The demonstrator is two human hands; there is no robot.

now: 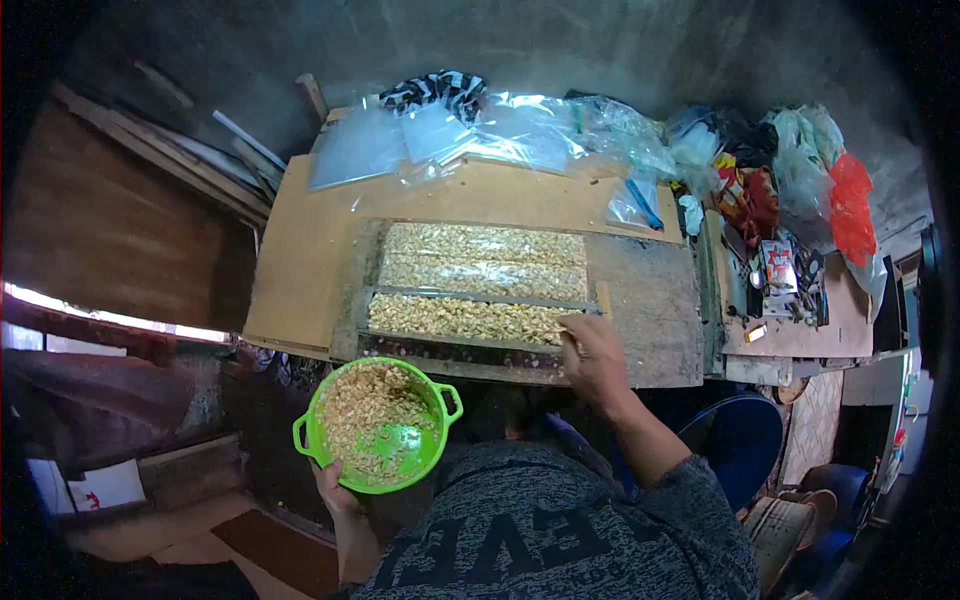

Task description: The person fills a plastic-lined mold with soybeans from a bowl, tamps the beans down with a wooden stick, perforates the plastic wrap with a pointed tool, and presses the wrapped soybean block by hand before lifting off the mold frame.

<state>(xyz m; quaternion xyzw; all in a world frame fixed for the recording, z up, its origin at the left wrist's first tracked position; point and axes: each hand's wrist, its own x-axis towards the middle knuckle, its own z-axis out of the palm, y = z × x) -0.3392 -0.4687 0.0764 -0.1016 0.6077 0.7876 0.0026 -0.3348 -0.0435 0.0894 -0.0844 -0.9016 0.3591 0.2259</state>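
My left hand [338, 490] grips the near rim of a bright green two-handled plastic basin [435, 458], which is tilted and partly filled with pale chopped pieces [362, 408] that I cannot identify. At the right end of a long wooden mould [450, 350], my right hand [595, 358] is closed with its fingertips pointing down; what they hold, if anything, is hidden. The same pale pieces [465, 318] fill the mould's front row. Behind it, two more rows [485, 262] lie under shiny clear plastic.
The mould rests on a wooden board [655, 315] atop a table [290, 255]. Clear plastic sheets [360, 150] and bags line the back edge. A side table [850, 310] on the right carries bags and a small box [778, 268]. Below stands a dark blue tub [740, 440].
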